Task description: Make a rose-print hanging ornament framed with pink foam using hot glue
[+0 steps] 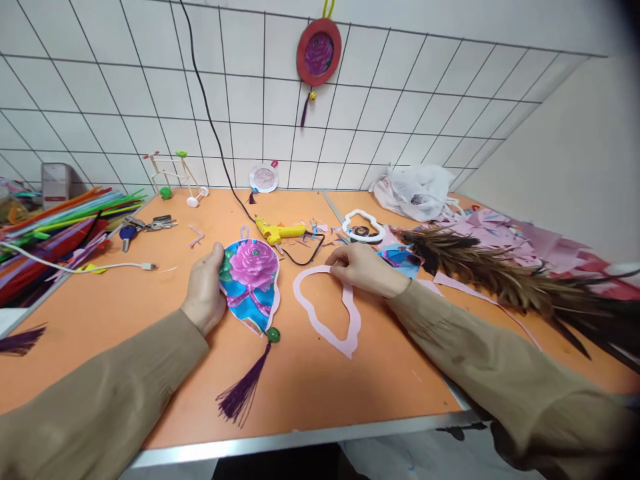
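Brown sleeves [115,393] lay closest to me, one reaching in from each side over the orange desk [300,407]. At the far left, a loose tassel [23,340] sat by the edge, below a heap of coloured stems [90,207]; the keys [161,223] lay just right of them, all seemingly pushed aside to give my forearms room.

My left grip [206,288] pinched the pendant [250,273] at its left edge, thumb on the rim and fingers hidden behind, I judged so that the rose print faced me uncovered. Its green bead [273,335] and purple tassel [246,393] trailed from the tip towards me, clear of both hands. Beyond, the glue gun [280,231] lay near the pendant, probably left there to be within reach.

Right of the pendant and apart from it was the pink frame [354,320]. My right grip [363,267] pinched its upper edge between thumb and fingers, likely because so thin a band bends easily; whether it lay quite flat I couldn't tell. Behind that hand sat the white frame [345,223], then feathers [460,260] and scraps [525,237] heaped to the right.
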Action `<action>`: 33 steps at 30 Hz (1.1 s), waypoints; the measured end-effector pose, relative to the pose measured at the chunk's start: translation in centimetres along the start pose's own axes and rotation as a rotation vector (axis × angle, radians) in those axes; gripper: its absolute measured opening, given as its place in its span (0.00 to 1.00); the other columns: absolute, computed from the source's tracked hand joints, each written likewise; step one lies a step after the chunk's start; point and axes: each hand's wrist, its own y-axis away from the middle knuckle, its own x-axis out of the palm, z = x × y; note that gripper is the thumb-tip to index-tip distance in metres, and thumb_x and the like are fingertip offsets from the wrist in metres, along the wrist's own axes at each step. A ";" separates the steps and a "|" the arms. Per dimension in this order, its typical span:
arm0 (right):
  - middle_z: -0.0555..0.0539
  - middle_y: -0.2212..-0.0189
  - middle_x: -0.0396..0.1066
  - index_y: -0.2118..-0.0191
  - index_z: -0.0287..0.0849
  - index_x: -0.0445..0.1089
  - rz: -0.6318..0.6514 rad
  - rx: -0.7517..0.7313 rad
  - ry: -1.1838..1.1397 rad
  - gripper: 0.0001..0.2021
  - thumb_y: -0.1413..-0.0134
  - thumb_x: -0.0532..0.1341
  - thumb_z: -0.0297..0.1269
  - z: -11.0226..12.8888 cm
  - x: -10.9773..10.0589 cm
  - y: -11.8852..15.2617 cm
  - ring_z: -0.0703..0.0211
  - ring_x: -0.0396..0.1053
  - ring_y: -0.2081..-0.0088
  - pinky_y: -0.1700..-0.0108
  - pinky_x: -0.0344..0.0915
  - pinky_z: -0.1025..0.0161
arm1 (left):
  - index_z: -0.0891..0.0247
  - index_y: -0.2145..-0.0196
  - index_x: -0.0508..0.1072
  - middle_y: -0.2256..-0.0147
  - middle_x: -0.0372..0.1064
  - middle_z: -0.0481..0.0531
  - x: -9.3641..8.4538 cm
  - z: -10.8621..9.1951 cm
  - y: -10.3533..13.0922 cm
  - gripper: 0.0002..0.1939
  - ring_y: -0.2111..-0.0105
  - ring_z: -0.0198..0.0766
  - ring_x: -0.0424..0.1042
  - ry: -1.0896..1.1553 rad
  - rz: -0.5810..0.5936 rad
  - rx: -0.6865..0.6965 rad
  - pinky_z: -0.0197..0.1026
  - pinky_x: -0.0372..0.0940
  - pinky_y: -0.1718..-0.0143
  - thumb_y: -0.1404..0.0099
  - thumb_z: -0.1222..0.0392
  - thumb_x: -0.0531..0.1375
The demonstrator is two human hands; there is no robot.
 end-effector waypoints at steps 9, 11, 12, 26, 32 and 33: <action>0.39 0.56 0.79 0.56 0.39 0.79 -0.056 0.187 0.255 0.15 0.46 0.57 0.27 -2.3 -0.9 -0.9 0.48 0.75 0.53 0.55 0.65 0.60 | 0.63 0.77 0.72 0.80 0.74 0.51 0.2 -0.3 0.2 0.21 0.69 0.51 0.79 -0.030 0.052 -0.036 0.48 0.75 0.65 0.52 0.44 0.72; 0.40 0.57 0.79 0.58 0.39 0.79 -0.050 0.168 0.242 0.14 0.45 0.58 0.29 -2.3 -0.8 -1.0 0.50 0.75 0.54 0.55 0.65 0.62 | 0.63 0.77 0.72 0.81 0.73 0.51 0.1 -0.2 0.2 0.21 0.69 0.51 0.79 -0.042 0.054 -0.034 0.47 0.75 0.66 0.53 0.43 0.72; 0.41 0.57 0.79 0.59 0.40 0.79 -0.047 0.164 0.239 0.13 0.44 0.58 0.30 -2.2 -0.9 -1.0 0.51 0.75 0.54 0.56 0.65 0.63 | 0.63 0.77 0.71 0.81 0.73 0.51 0.0 -0.2 0.2 0.21 0.70 0.51 0.79 -0.048 0.057 -0.033 0.47 0.75 0.66 0.54 0.43 0.72; 0.39 0.60 0.78 0.55 0.42 0.79 0.062 0.229 0.283 0.13 0.49 0.66 0.34 -6.4 -4.0 -0.2 0.46 0.74 0.56 0.59 0.65 0.59 | 0.61 0.78 0.74 0.80 0.73 0.50 0.3 -0.4 0.2 0.15 0.80 0.41 0.71 -0.073 0.029 -0.050 0.42 0.71 0.75 0.47 0.48 0.69; 0.38 0.57 0.78 0.48 0.41 0.75 0.042 0.198 0.269 0.20 0.49 0.63 0.29 -5.3 -3.3 -0.4 0.44 0.73 0.53 0.55 0.67 0.57 | 0.62 0.77 0.73 0.79 0.75 0.51 0.2 -0.4 0.3 0.19 0.77 0.45 0.75 -0.068 0.067 -0.027 0.44 0.72 0.73 0.52 0.44 0.72; 0.38 0.57 0.78 0.48 0.41 0.75 0.032 0.200 0.273 0.20 0.48 0.63 0.29 -5.1 -3.4 -0.4 0.44 0.73 0.52 0.55 0.67 0.58 | 0.62 0.76 0.73 0.78 0.76 0.51 0.1 -0.3 0.3 0.20 0.76 0.45 0.75 -0.069 0.077 -0.020 0.44 0.72 0.73 0.52 0.43 0.72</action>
